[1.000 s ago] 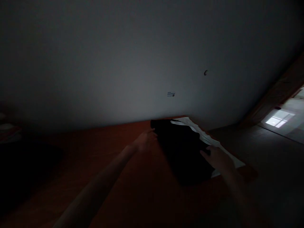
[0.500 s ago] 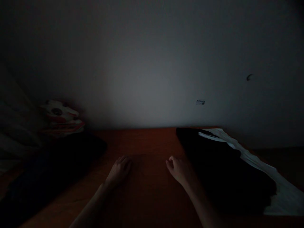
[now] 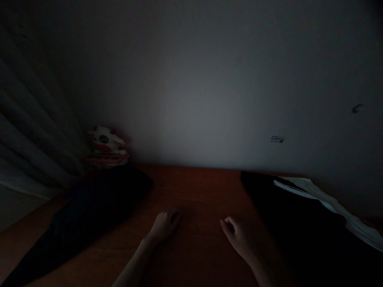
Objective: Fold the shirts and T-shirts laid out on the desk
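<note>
In dim light both hands rest on the reddish-brown wooden tabletop [image 3: 194, 187], well apart from each other. My left hand [image 3: 164, 226] is loosely closed, knuckles up, with a dark gap between thumb and forefinger and nothing seen in it. My right hand [image 3: 236, 235] is curled too, thumb and forefinger bent toward each other around a dark gap; no object shows there. Nearest to the right hand is a large black cloth [image 3: 299, 227], spread along the right side. To the left of my left hand lies a dark bundle of fabric [image 3: 98, 207].
A red and white toy [image 3: 106, 147] stands at the back left, beside a pale curtain [image 3: 32, 131]. White material [image 3: 338, 205] and a white strip [image 3: 295, 191] lie by the black cloth. The wall [image 3: 197, 99] behind carries a small label [image 3: 277, 139] and a hook [image 3: 356, 108].
The view has swung left and slightly upward, so things appear shifted right and mostly lower. Both hands remain on the table, and the left fingers look a little more curled.
</note>
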Tool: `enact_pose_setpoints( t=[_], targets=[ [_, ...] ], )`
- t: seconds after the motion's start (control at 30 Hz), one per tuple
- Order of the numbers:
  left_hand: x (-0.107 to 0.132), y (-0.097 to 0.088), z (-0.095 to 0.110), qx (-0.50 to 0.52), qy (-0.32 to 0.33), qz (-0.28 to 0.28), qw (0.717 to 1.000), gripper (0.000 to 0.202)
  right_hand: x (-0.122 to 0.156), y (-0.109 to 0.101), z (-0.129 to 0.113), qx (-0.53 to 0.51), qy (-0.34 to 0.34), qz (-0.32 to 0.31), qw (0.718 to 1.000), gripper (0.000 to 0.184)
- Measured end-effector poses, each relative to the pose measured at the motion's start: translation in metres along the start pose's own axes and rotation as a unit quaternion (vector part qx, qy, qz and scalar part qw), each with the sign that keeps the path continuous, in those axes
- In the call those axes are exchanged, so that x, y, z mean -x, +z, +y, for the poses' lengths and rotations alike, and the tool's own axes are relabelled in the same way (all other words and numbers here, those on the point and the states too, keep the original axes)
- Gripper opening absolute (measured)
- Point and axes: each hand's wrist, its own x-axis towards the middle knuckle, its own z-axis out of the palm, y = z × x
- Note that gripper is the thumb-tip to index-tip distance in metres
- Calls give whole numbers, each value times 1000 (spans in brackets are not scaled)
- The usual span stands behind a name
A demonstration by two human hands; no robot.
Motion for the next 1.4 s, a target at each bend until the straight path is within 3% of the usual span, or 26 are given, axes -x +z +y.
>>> enact_pose_setpoints(
  t=[0.63,0.93,1.03,1.13,1.2,1.27,1.4],
  targets=[
    [15,-1,2,38,36,16,998,35,2,2,-2,-31,11,-11,999,48],
    [24,3,1,21,23,24,999,27,1,7,12,-32,37,-24,999,52],
    [23,10,-3,13,35,64,997,21,0,7,13,-38,49,-23,998,54],
    [22,12,-12,9,34,168,985,17,0,4,14,-37,59,-22,997,55],
    [24,1,-22,-10,18,243,970,22,-1,3,16,-32,65,-27,997,55],
    [27,-23,-35,-50,6,291,955,30,-2,2,18,-33,68,-25,997,56],
    [32,-105,-68,-163,-39,346,923,32,-4,1,15,-46,82,-17,995,55]
  ],
)
